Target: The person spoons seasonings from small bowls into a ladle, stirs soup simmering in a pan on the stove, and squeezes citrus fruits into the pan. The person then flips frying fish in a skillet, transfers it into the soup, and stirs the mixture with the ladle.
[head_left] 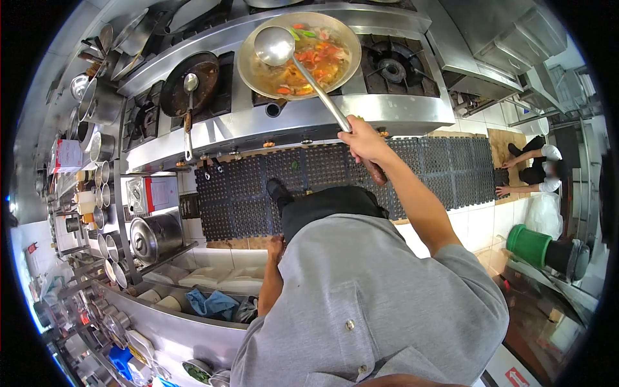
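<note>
My right hand (362, 138) is closed around the handle of a long metal ladle (322, 93), whose wooden end sticks out below my fist. The ladle's bowl is over the left part of a wide metal wok (244, 64) on the stove. In the wok is a brothy stew (319, 58) with red, orange and green pieces. My left hand (276, 247) hangs low beside my hip, away from the stove. Its fingers are small in view and partly hidden against my leg.
A dark pan (174, 97) with a metal spoon (190, 106) stands left of the wok. A bare burner (394, 68) is to its right. Behind me is a steel counter (193, 326). Another person (545, 164) bends over the floor mat (445, 171) at far right, near a green bucket (529, 242).
</note>
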Tool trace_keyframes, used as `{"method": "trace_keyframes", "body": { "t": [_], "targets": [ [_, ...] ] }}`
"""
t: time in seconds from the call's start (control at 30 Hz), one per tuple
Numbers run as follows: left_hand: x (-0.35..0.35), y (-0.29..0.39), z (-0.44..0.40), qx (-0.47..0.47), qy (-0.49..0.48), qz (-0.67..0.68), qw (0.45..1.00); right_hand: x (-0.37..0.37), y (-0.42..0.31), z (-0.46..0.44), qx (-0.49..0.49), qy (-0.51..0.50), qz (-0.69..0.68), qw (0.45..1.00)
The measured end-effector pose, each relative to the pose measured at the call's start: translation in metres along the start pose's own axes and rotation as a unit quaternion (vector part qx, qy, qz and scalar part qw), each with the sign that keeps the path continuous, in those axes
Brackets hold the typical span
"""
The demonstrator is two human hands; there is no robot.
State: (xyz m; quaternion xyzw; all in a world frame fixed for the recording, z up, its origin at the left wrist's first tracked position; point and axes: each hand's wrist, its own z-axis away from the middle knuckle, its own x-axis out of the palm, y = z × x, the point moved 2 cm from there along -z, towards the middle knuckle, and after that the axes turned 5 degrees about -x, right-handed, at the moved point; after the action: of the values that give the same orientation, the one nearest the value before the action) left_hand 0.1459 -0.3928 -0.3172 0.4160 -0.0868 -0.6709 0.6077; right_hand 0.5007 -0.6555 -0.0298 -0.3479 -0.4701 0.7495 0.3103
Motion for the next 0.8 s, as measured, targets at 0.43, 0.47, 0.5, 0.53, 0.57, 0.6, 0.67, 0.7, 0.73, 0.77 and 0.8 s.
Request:
{"method": "trace_keyframes", "body": {
  "t": [0.43,0.47,0.5,0.53,0.57,0.6,0.67,0.7,0.73,0.77,0.8],
  "targets": [
    [0.014,-0.031,0.000,-0.006,0.003,0.069,0.998,0.025,-0.020,-0.026,-0.004,0.009,0.108,0.994],
    [0.014,-0.032,0.000,-0.014,0.000,0.077,0.997,0.026,-0.020,-0.027,-0.001,0.011,0.112,0.994],
    [0.014,-0.031,0.000,-0.020,-0.002,0.085,0.996,0.025,-0.021,-0.027,0.002,0.014,0.116,0.993],
    [0.015,-0.031,-0.001,-0.032,-0.006,0.095,0.995,0.024,-0.022,-0.027,0.002,0.015,0.117,0.993],
    [0.014,-0.031,-0.001,-0.041,-0.009,0.106,0.993,0.023,-0.023,-0.027,0.004,0.009,0.101,0.995],
    [0.014,-0.030,-0.002,-0.056,-0.011,0.119,0.991,0.023,-0.024,-0.026,0.006,0.002,0.086,0.996],
    [0.011,-0.025,-0.003,-0.099,-0.008,0.161,0.982,0.020,-0.019,-0.028,0.010,-0.006,0.037,0.999],
    [0.005,-0.018,-0.004,-0.121,0.001,0.189,0.974,0.018,-0.017,-0.028,0.015,-0.016,-0.012,1.000],
    [-0.002,-0.006,-0.003,-0.124,0.020,0.216,0.968,0.016,-0.018,-0.027,0.015,-0.015,-0.011,1.000],
    [-0.011,0.006,-0.003,-0.110,0.044,0.241,0.963,0.013,-0.020,-0.026,0.012,-0.008,-0.007,1.000],
    [-0.027,0.026,-0.004,-0.097,0.067,0.265,0.957,0.009,-0.021,-0.023,0.011,-0.001,-0.004,1.000]
  ]
}}
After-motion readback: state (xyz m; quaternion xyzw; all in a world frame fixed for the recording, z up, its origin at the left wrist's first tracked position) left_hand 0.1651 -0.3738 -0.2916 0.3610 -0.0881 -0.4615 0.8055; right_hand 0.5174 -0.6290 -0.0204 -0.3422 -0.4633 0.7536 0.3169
